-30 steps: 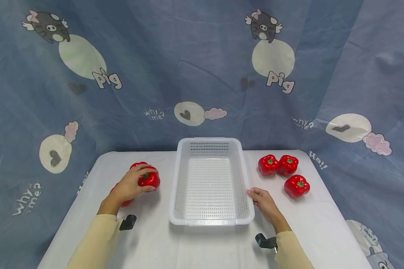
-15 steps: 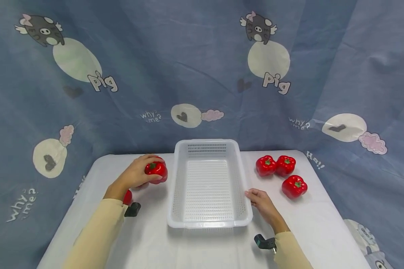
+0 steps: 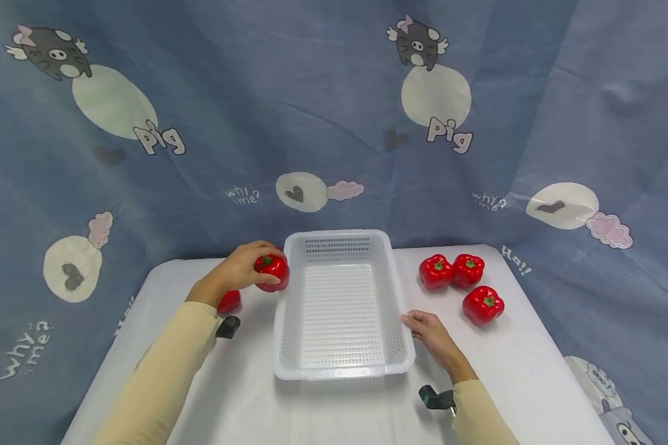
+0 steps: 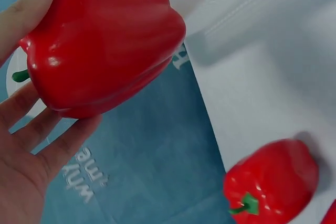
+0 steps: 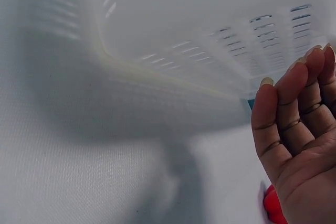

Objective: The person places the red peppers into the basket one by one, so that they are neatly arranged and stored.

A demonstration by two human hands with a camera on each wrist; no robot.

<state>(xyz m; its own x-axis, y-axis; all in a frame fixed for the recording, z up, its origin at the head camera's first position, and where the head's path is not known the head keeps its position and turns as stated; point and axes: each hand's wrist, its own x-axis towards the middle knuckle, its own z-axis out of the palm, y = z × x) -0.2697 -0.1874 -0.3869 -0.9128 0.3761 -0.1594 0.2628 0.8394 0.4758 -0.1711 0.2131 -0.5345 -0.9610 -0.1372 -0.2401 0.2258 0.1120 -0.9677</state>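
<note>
My left hand [image 3: 242, 269] grips a red bell pepper [image 3: 271, 272] at the left rim of a white plastic basket [image 3: 341, 372]. In the left wrist view the held bell pepper [image 4: 105, 45] hangs above the table, its green stem toward the palm, with thumb and fingers around it. Another bell pepper [image 3: 229, 301] lies under the left wrist, partly hidden by it. At the basket's right rim, my right hand [image 3: 431, 334] pinches the edge. The right wrist view shows its fingers [image 5: 294, 103] bent up against the basket's side [image 5: 210, 40]; the thumb is out of sight there.
Several red bell peppers lie about: two touching ones [image 3: 436, 272] [image 3: 467, 271] at the back right, and a third pepper [image 3: 483, 305] nearer. A white cloth covers the table [image 3: 356, 414]. Behind it hangs a blue printed curtain [image 3: 312, 111].
My left hand has lifted the bell pepper and carried it right, up to the basket's left rim. The right hand keeps its place on the basket. The head view has shifted slightly.
</note>
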